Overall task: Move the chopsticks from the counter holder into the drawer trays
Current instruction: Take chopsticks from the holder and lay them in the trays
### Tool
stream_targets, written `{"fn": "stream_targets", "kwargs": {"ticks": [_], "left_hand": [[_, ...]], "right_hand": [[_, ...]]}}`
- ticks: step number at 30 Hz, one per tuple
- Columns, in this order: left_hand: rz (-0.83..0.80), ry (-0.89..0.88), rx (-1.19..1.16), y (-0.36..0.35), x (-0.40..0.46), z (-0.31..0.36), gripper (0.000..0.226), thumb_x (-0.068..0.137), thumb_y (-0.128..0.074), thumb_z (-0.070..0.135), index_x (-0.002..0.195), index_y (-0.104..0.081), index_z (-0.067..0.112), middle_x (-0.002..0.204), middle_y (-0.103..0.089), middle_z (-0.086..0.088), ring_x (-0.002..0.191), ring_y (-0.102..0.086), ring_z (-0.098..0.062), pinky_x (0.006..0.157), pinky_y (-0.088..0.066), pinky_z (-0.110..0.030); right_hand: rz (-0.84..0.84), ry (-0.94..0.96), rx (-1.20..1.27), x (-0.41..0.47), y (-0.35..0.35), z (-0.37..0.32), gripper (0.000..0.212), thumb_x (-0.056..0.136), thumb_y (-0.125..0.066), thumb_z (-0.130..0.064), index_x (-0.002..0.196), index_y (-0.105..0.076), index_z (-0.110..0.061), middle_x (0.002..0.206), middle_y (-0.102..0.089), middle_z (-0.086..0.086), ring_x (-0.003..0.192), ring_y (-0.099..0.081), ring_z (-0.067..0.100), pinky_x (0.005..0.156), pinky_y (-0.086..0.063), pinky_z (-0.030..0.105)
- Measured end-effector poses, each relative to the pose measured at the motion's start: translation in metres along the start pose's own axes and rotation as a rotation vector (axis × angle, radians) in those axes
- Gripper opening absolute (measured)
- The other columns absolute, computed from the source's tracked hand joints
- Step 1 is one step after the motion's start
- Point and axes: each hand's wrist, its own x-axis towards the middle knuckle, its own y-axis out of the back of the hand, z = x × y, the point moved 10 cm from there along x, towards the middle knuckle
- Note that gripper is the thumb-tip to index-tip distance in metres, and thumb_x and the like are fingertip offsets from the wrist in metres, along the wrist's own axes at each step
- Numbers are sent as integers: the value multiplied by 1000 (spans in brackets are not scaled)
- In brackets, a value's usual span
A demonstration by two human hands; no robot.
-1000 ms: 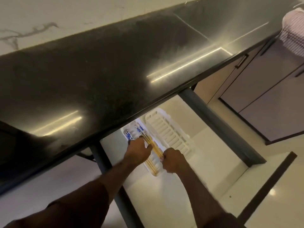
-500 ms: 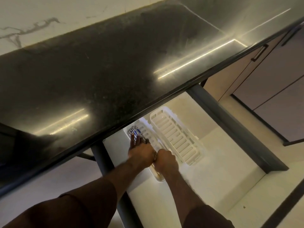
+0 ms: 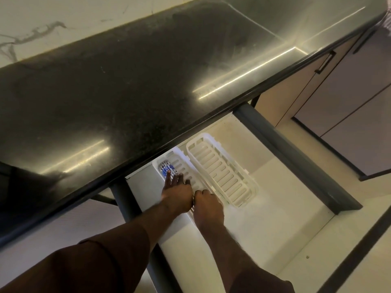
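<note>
Both hands are down in the open drawer (image 3: pixel 264 240) at the lower centre of the frame, pressing on the left tray (image 3: pixel 186 166), probably to bed the chopsticks (image 3: pixel 167 167) flat. The left hand (image 3: pixel 176 196) lies spread, fingers loose, gripping nothing; the right hand (image 3: pixel 208 208) is curled at the tray's near end, and I cannot tell whether it holds anything. Only blue-patterned chopstick ends show, at the tray's far end. The right tray (image 3: pixel 222 172) just beside it is empty.

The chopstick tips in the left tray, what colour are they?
Blue and white patterned chopstick tips, seen in the head view.

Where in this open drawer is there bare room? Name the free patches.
The right tray lies bare. Bare drawer floor runs from it to the drawer's front edge. The left tray is crowded: chopsticks, left hand and right hand.
</note>
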Motion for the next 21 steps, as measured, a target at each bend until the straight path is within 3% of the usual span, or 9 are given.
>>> {"fn": "stream_targets", "kwargs": {"ticks": [5, 10, 13, 17, 21], "left_hand": [[59, -41, -20, 12, -8, 0, 67, 96, -49, 26, 151, -16, 8, 158, -22, -15, 148, -11, -29, 116, 4, -53], [151, -126, -126, 62, -44, 0, 60, 97, -50, 26, 149, -26, 9, 157, -29, -13, 146, -22, -27, 117, -19, -50], [297, -145, -290, 116, -81, -12, 56, 101, -45, 25, 150, -23, 11, 158, -24, -11, 145, -26, -26, 118, -21, -44], [511, -158, -649, 188, -139, -51, 54, 102, -39, 25, 151, -20, 13, 156, -32, -7, 142, -34, -23, 115, -27, -37], [786, -176, -828, 247, -214, -113, 54, 100, -42, 22, 151, -24, 16, 135, -57, -15, 122, -56, -25, 105, -43, -38]], "right_hand": [[-17, 27, 7, -7, 9, -4, 29, 93, -57, -12, 121, -58, -12, 115, -65, 7, 102, -61, 24, 89, -48, 33], [40, 50, -37, -21, 57, -18, 25, 91, -54, -13, 116, -56, -13, 107, -66, 10, 94, -65, 30, 76, -51, 36], [134, 45, -6, -30, 107, -31, 23, 96, -52, -28, 115, -57, -16, 105, -68, 7, 91, -67, 26, 79, -52, 35], [264, 54, 49, -46, 181, -71, 26, 96, -50, -27, 116, -58, -12, 107, -67, 13, 92, -65, 31, 81, -54, 43], [443, 187, 171, -78, 250, -146, 32, 96, -53, -37, 120, -57, -17, 108, -70, 7, 92, -67, 22, 90, -54, 37]]}}
